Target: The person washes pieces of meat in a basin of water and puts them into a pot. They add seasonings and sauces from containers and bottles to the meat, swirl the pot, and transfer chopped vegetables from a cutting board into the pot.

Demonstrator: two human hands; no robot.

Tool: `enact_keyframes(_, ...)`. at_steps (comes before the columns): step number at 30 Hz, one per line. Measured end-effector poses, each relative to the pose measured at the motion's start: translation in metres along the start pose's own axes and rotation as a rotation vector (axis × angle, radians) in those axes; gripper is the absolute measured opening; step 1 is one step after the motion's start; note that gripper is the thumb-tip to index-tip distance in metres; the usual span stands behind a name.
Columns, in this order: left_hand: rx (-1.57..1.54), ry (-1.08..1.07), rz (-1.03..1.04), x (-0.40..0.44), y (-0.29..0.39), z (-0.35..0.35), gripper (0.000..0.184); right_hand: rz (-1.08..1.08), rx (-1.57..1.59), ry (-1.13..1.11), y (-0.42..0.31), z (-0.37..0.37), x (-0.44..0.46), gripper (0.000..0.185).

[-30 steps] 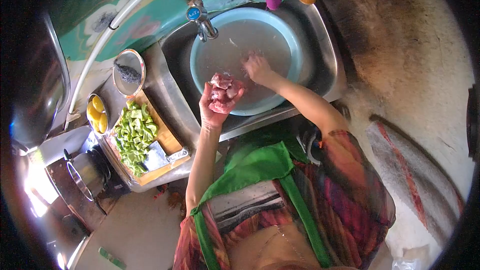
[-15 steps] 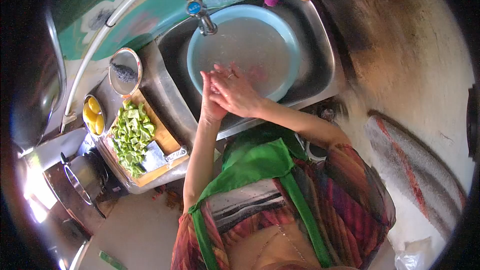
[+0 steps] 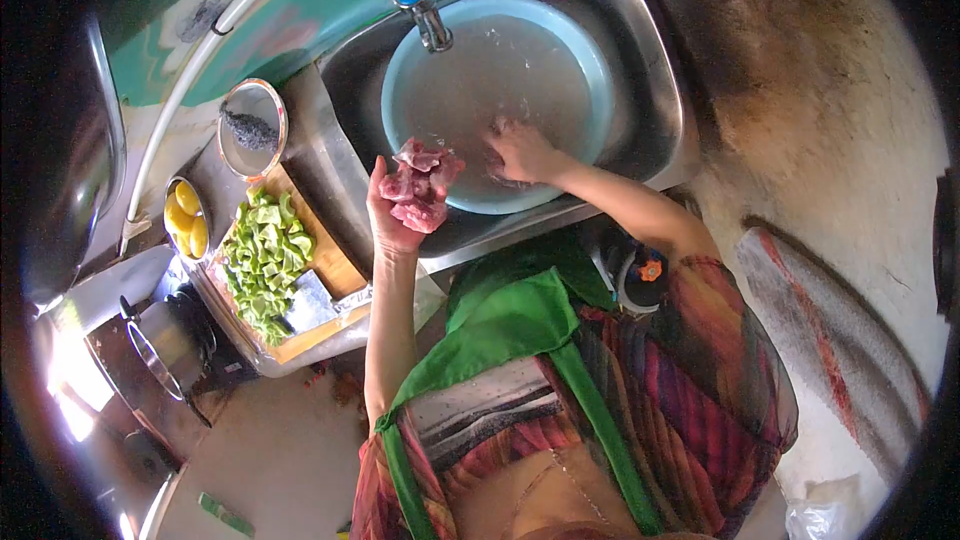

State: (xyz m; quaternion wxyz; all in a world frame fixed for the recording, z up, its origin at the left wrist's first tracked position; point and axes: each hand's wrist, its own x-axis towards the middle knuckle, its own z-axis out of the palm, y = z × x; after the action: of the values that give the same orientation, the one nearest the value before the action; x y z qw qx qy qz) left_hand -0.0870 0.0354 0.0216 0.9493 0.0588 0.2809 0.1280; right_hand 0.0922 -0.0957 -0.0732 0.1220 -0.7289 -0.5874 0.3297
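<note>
My left hand is cupped palm up at the near left rim of the light-blue basin. Several pink pieces of raw meat are heaped in it. To its right, my right hand dips into the cloudy water in the basin. Its fingertips are under the surface, so whatever they touch is hidden. The basin sits inside a steel sink, below a tap with a blue badge.
Left of the sink, chopped green vegetable pieces and a cleaver lie on a wooden board. Behind them stand a bowl of yellow pieces and a round dish with a dark scrubber. A grey towel lies at the right.
My hands were together over the basin's near edge and have parted. My left hand now shows meat on its palm, while my right hand has moved right and down into the water.
</note>
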Motion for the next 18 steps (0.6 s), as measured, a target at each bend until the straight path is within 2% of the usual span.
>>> enact_keyframes(2,-0.085,-0.072,-0.056,-0.001,0.002,-0.007,0.055,-0.045,-0.111,-0.001,-0.001,0.033,0.009,0.068)
enact_keyframes(4,-0.169,-0.150,-0.108,0.000,0.002,-0.013,0.053,-0.219,-0.169,0.315,0.000,0.056,0.018,0.062)
enact_keyframes(5,-0.145,-0.156,-0.115,-0.001,0.002,-0.015,0.053,-0.225,-0.170,0.315,0.002,0.058,0.021,0.062)
enact_keyframes(7,-0.160,-0.190,-0.112,-0.002,0.000,-0.016,0.056,-0.237,0.101,0.232,-0.001,0.040,0.023,0.043)
enact_keyframes(8,-0.162,-0.192,-0.105,-0.003,-0.002,-0.015,0.056,-0.243,0.098,0.229,0.001,0.025,0.024,0.043)
enact_keyframes(9,-0.193,-0.094,-0.072,-0.006,-0.004,-0.009,0.057,0.056,0.627,-0.086,0.003,0.004,0.023,0.038)
enact_keyframes(10,-0.222,0.004,-0.042,-0.008,-0.006,-0.005,0.059,0.135,0.994,-0.259,0.014,-0.002,0.023,0.034)
enact_keyframes(11,-0.223,0.002,-0.039,-0.007,-0.009,-0.006,0.059,0.282,1.330,-0.414,0.025,-0.008,0.023,0.032)
enact_keyframes(12,-0.222,-0.014,-0.023,-0.006,-0.012,-0.008,0.061,0.283,1.326,-0.416,0.026,-0.015,0.020,0.032)
enact_keyframes(14,-0.218,-0.037,-0.008,-0.001,-0.018,-0.009,0.064,0.154,1.750,-0.304,0.020,-0.036,0.013,0.034)
enact_keyframes(15,-0.241,-0.096,-0.003,0.004,-0.021,-0.008,0.065,0.291,1.815,-0.185,0.009,-0.042,0.015,0.037)
enact_keyframes(18,-0.305,-0.190,0.005,0.016,-0.030,-0.003,0.068,0.170,1.919,-0.091,0.002,-0.047,0.020,0.037)
